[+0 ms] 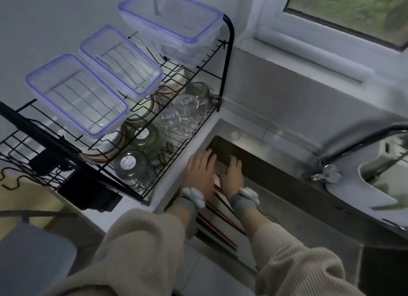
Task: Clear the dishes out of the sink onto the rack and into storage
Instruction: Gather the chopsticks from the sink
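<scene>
Both of my hands reach down into the steel sink (pixel 284 181), backs up and fingers pointing away from me. My left hand (pixel 199 174) and my right hand (pixel 232 174) lie side by side over the far ends of several red and dark chopsticks (pixel 220 220). The chopsticks run back under my wrists across a white surface. My palms hide whether the fingers grip them. To the left stands the black wire dish rack (pixel 227 59). Three clear blue-rimmed containers (pixel 77 92) sit on its top tier. Upturned glass jars (pixel 130 165) and bowls (pixel 143 112) fill its lower tier.
A dark faucet (pixel 357 145) arches over the sink's right side, with a white basin-like object (pixel 362 187) beside it. A window (pixel 353 11) is above the back ledge. A black box (pixel 88 196) and a cable lie under the rack. A grey seat (pixel 33 258) is at the lower left.
</scene>
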Demonstrator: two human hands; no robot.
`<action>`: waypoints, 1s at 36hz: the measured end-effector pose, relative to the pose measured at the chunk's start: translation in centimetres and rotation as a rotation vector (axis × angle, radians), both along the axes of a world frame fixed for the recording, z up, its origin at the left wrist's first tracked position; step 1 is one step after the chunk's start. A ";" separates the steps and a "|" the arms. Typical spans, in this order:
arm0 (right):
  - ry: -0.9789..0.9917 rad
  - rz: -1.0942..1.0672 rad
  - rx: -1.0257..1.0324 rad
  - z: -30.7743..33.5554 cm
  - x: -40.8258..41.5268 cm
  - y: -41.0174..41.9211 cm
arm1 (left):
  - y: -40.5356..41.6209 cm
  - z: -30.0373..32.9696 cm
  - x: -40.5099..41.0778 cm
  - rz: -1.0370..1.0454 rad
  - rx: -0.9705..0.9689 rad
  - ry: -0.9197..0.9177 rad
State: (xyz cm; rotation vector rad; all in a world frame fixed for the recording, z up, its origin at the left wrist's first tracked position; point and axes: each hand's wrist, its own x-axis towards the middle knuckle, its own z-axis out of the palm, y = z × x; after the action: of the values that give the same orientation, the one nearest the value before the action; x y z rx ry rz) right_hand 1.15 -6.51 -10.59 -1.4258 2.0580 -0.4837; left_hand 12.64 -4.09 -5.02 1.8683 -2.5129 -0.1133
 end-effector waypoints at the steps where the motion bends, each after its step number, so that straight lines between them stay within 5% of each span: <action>1: 0.024 0.013 -0.002 -0.2 0.0 0.0 | 0.1 -0.7 0.4 0.006 0.087 -0.046; 15: 0.102 0.047 0.304 -5.6 -8.8 9.8 | 2.9 -7.4 -2.2 -0.098 0.589 -0.279; 26: 0.125 -0.007 0.382 -8.8 -12.1 14.6 | -0.9 -12.9 -7.4 -0.305 0.537 -0.191; 36: 0.221 0.030 0.312 -9.6 -10.5 11.0 | -2.1 -18.0 -11.7 -0.509 0.459 -0.233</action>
State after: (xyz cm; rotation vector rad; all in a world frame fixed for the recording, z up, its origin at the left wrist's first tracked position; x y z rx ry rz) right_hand -9.32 4.47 -20.23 -1.3653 2.1645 0.0128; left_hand 0.95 -6.22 -23.00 1.3453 -3.3019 -0.5443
